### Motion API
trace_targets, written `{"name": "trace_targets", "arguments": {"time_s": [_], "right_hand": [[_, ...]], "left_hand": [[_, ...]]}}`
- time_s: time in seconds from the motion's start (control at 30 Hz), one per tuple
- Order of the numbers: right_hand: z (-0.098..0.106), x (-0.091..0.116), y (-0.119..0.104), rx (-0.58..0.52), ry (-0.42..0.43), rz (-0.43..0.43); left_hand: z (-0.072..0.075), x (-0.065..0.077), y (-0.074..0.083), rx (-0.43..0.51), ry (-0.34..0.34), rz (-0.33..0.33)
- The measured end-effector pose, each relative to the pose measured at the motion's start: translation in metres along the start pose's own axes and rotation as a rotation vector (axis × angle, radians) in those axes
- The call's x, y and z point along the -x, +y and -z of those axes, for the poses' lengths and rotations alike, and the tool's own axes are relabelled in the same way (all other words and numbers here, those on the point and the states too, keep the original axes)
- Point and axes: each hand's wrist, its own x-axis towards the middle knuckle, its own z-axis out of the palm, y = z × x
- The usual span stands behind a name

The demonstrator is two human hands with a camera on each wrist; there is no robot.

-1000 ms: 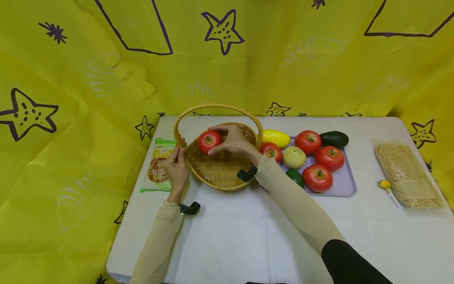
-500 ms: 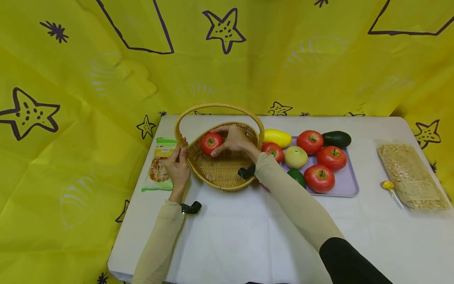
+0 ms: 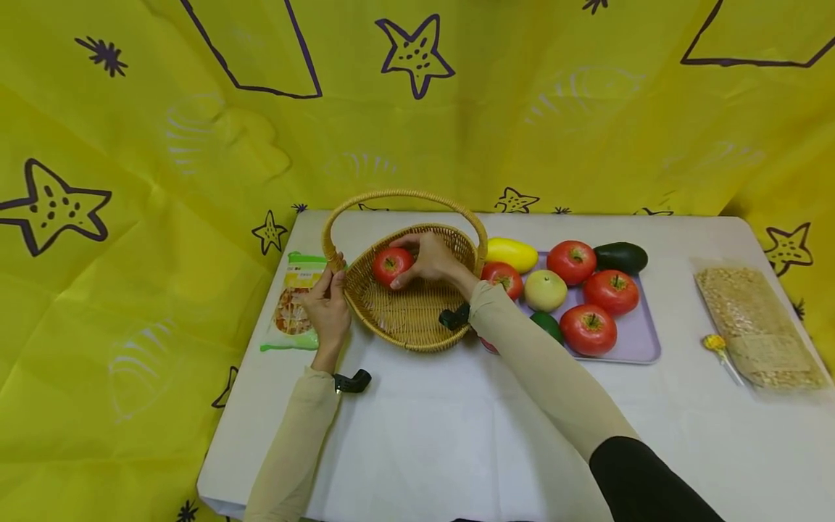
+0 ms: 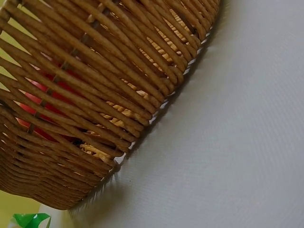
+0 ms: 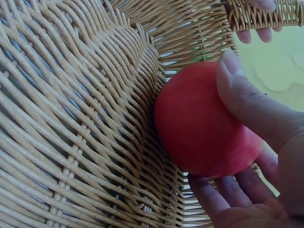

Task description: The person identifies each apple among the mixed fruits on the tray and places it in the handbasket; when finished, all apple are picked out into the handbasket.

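A wicker basket (image 3: 404,322) with a tall arched handle stands at the back of the table. My left hand (image 3: 327,308) grips the foot of its handle at the left end; in the right wrist view, fingertips (image 5: 263,34) of that hand show behind the handle. Inside the basket my right hand (image 3: 430,259) holds a red apple (image 3: 393,267), thumb on one side and fingers under the other. Close up, the apple (image 5: 204,118) lies right against the woven wall (image 5: 85,114). Through the weave in the left wrist view, some red of the apple (image 4: 52,107) shows.
Right of the basket, a lilac tray (image 3: 636,341) bears several red apples (image 3: 588,330), a pale round fruit (image 3: 545,290), a yellow fruit (image 3: 512,255) and dark green ones (image 3: 621,258). A green-white food packet (image 3: 293,304) lies left; a bag of flakes (image 3: 759,326) and lollipop (image 3: 715,344) lie far right.
My right hand has brought the apple slightly right and nearer within the basket. The left hand keeps its grip on the handle; the view has shifted a little.
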Motion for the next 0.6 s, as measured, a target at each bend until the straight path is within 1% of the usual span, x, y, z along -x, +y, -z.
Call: {"name": "trace_targets", "arguments": {"time_s": [0.17,0.33,0.43,0.6], "right_hand": [[-0.0010,-0.0005,0.0016,0.034,-0.016,0.012],[-0.0001,0.0013,0.0009,0.006,-0.025,-0.031],[0.0002,0.0017,0.0008,-0.012,-0.032,-0.039],[-0.0009,0.0021,0.0022,-0.008,-0.055,-0.040]], "left_hand": [[0.0003,0.0008,-0.0005,-0.024,0.000,-0.007],[0.0009,0.0000,0.0008,-0.002,-0.015,0.003],[0.0006,-0.0014,0.0007,0.007,-0.017,-0.003],[0.0013,-0.0005,-0.0029,-0.023,-0.011,-0.023]]}}
